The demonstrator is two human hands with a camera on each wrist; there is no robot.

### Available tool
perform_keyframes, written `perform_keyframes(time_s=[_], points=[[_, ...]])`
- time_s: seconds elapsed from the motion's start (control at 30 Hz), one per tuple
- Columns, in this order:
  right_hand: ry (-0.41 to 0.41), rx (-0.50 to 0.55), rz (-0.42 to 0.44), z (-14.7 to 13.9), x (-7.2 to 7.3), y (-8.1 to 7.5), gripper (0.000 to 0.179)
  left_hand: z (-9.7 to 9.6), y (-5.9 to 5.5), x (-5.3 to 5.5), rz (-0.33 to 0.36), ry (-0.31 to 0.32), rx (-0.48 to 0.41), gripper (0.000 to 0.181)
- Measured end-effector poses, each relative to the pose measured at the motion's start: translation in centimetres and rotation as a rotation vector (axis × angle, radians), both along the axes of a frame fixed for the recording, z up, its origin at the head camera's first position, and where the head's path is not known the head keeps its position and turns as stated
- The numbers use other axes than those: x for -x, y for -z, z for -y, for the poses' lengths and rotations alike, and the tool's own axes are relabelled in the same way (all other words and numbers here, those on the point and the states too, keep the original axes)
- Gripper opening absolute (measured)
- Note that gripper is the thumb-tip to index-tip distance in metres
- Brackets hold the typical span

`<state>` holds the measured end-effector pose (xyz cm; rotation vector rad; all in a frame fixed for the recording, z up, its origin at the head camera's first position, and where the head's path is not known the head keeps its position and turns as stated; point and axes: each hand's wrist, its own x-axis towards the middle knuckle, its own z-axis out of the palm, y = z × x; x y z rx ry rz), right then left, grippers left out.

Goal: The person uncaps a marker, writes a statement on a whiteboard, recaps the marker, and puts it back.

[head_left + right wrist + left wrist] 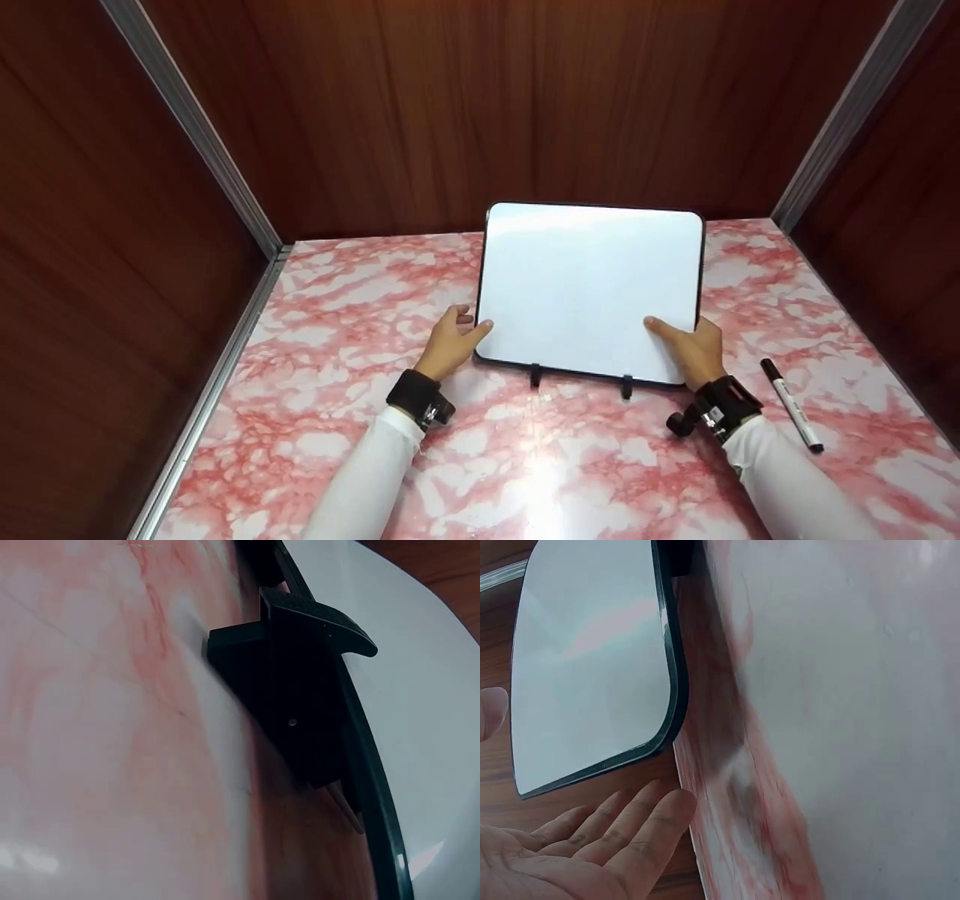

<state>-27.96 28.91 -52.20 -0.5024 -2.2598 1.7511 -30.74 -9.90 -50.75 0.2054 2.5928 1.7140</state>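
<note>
A small whiteboard (589,289) with a dark frame leans back on a stand, whose black hooks (627,387) catch its lower edge. My right hand (694,349) grips the board's lower right side, thumb across the white face and the other fingers behind the edge. That hand is outside the right wrist view, which shows a black stand foot (292,690) under the frame. At the lower left side is my left hand (452,341), its thumb overlapping the board's edge in the head view. Its fingers (630,840) are extended beside the board's corner in the left wrist view.
A black-and-white marker (792,406) lies on the table to the right of my right wrist. The red and white marbled tabletop (315,360) is bounded by dark wooden panels (465,112) at the back and both sides, with metal rails (214,382) along the left edge.
</note>
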Motion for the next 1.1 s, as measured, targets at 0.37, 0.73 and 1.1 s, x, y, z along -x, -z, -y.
perform_keyframes(time_s=[0.37,0.73,1.1], points=[[-0.106,-0.021,0.023,1.6,-1.7,0.2,0.071,-0.2,0.6,-0.6,-0.024,-0.02,-0.015,0.05],[-0.203,0.045,0.048,1.5,-2.6,-0.1,0.07,0.7,0.9,-1.7,-0.036,-0.004,-0.1,0.035],[-0.301,0.117,0.087,1.0,-3.9,-0.5,0.073,1.3,1.8,-3.1,-0.028,0.003,-0.181,0.037]])
